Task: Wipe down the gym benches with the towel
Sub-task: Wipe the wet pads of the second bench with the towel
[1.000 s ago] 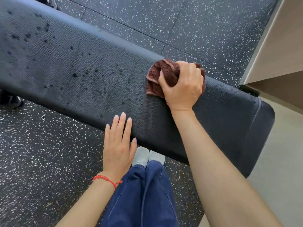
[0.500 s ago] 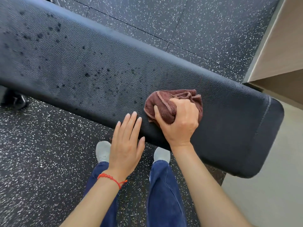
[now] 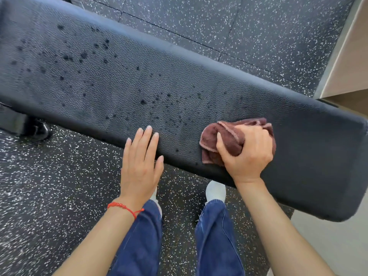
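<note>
Speckling bench (image 3: 179, 80): dark droplets (image 3: 142, 102) beside towel (image 3: 229, 136).

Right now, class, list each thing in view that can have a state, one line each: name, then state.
towel: bunched, gripped, pressed on the bench's near edge.
bench pad: speckled with dark wet spots left of the towel; no spots to its right.
right hand: fingers curled round the towel.
left hand: flat, fingers straight, fingertips at the pad's near edge.
red bracelet: worn on the left wrist.
</note>
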`<move>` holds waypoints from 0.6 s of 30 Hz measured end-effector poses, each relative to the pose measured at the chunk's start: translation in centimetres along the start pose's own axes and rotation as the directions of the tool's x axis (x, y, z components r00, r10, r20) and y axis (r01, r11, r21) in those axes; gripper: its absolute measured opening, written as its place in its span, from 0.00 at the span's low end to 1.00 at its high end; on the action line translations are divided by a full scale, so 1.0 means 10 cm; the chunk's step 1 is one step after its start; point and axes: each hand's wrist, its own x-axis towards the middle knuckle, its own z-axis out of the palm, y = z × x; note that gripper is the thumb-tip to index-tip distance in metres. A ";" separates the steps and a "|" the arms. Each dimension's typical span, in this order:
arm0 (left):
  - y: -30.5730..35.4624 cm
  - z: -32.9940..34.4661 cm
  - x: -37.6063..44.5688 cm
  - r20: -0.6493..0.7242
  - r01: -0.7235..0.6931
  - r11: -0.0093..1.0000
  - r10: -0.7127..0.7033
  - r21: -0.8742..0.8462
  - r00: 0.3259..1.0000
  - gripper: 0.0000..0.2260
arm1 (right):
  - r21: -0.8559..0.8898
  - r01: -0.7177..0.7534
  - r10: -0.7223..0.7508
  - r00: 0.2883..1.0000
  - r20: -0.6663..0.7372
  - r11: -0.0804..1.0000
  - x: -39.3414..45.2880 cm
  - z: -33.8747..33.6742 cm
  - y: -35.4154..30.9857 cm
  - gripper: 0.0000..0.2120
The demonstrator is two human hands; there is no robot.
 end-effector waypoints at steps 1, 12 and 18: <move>-0.01 0.01 0.00 0.000 -0.009 1.000 0.009 0.007 1.000 0.21 | -0.004 0.015 -0.015 1.000 -0.010 1.000 0.12 0.07 -0.01 0.18; -0.02 0.12 0.00 -0.062 -0.005 0.999 0.003 -0.037 0.998 0.20 | -0.037 -0.084 0.081 0.994 -0.070 0.996 0.75 0.43 -0.19 0.19; -0.03 0.08 0.00 -0.052 -0.009 0.999 0.006 -0.053 0.999 0.20 | 0.030 -0.069 0.070 0.998 -0.007 0.997 0.21 0.27 -0.36 0.17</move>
